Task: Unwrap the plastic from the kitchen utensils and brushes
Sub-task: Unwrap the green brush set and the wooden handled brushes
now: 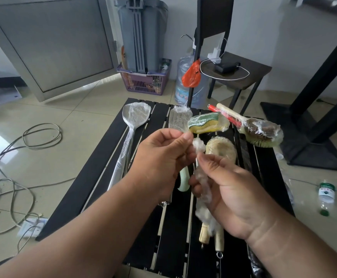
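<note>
The left hand (161, 157) pinches a wad of plastic film (198, 144) between thumb and curled fingers, above the middle of the black slatted table (95, 189). The right hand (229, 189) is curled around a longer twisted tail of the same film and around the thin utensil it comes from. What that utensil is cannot be told, since the hands cover it. The film is light, soft and clingy and likely stretches before it tears. A grip on a bunched section should hold better than one on a flat, slippery layer.

Just beyond the hands lie a pale round brush (221, 149) and a pale green handle (183, 182). Two wooden handles (203, 236) sit toward the near edge, below the right hand. Near the far edge lie a film-wrapped sponge brush (207, 122) and a wrapped flat utensil (179, 118). A wrapped metal spatula (131, 125) lies along the left side. A wrapped bristle brush (259, 131) rests at the far right corner.
</note>
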